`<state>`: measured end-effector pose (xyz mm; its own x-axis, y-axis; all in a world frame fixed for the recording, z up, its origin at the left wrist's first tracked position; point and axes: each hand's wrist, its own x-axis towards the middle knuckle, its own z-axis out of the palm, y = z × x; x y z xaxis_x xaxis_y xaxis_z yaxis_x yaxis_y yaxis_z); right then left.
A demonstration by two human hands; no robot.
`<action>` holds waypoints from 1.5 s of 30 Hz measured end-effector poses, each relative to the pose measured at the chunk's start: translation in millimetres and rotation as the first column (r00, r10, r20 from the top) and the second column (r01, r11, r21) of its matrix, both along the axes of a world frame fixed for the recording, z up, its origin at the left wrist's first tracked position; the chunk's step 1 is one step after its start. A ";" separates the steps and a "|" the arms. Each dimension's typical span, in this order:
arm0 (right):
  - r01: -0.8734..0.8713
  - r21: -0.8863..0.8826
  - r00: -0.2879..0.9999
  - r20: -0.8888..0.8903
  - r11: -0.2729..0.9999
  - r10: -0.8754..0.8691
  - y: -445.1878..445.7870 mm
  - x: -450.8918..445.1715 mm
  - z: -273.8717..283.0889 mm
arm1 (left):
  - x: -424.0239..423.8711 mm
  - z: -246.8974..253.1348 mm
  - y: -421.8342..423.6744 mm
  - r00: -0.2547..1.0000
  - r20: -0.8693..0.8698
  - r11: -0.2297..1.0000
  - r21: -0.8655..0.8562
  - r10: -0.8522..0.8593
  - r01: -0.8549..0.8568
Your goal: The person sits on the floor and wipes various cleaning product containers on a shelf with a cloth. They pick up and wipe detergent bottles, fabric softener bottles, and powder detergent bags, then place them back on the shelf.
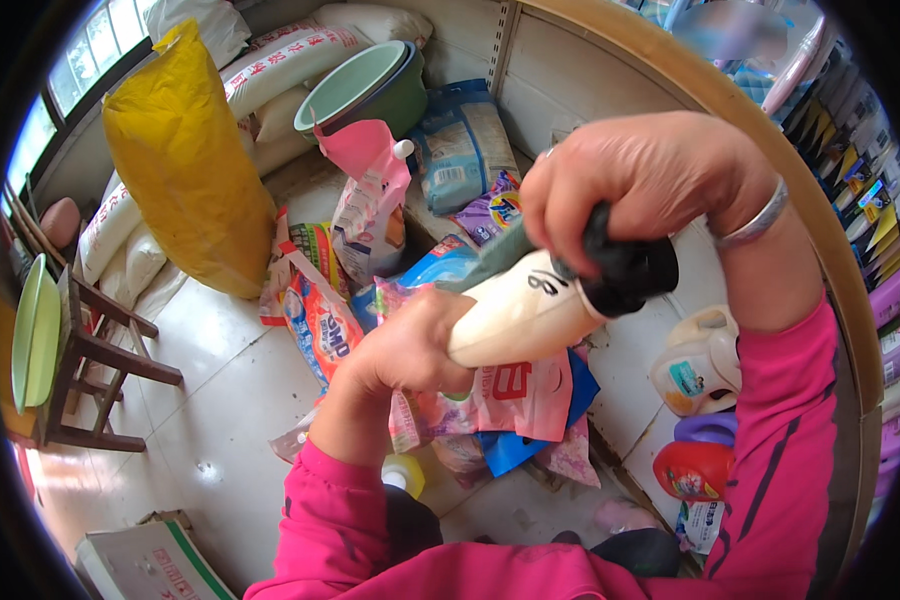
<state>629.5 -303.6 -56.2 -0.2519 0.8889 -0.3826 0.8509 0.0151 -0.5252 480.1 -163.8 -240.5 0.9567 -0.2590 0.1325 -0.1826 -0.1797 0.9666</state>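
Note:
A cream-coloured bottle with a black top lies tilted in front of me, and a dark handwritten mark shows on its side. My left hand grips the bottle around its lower end. Bent over the black top from above, my right hand has its fingers closed on a grey-green cloth, which runs along the bottle's far side. Below my hands is a heap of detergent bags, among them a pink bag and an orange-and-blue bag.
Stacked white sacks, a yellow sack and nested basins stand at the back. A wooden stool is at left. Detergent jugs line the right side beneath a curved counter edge. A carton sits at lower left.

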 end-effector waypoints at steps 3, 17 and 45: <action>0.105 0.103 0.993 -0.067 0.989 -0.098 -15.0 8.8 0.7 | 0.7 1.5 -2.4 0.994 -0.113 0.994 -0.107 0.013 -0.026; 0.570 0.360 0.777 -0.530 0.739 -0.340 -63.1 39.4 -52.9 | -0.7 -3.6 -5.8 0.997 -0.022 0.976 -0.203 0.080 -0.083; 0.214 0.734 0.510 0.479 0.645 -0.714 -13.1 -65.2 -91.7 | 15.5 -8.1 -99.5 0.821 0.251 0.858 -0.151 0.514 -0.491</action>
<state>564.3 -316.7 -147.8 0.3807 0.8571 0.3470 0.8746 -0.4556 0.1657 495.6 -263.3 -248.5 0.8734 0.2693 0.4058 -0.3447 -0.2468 0.9057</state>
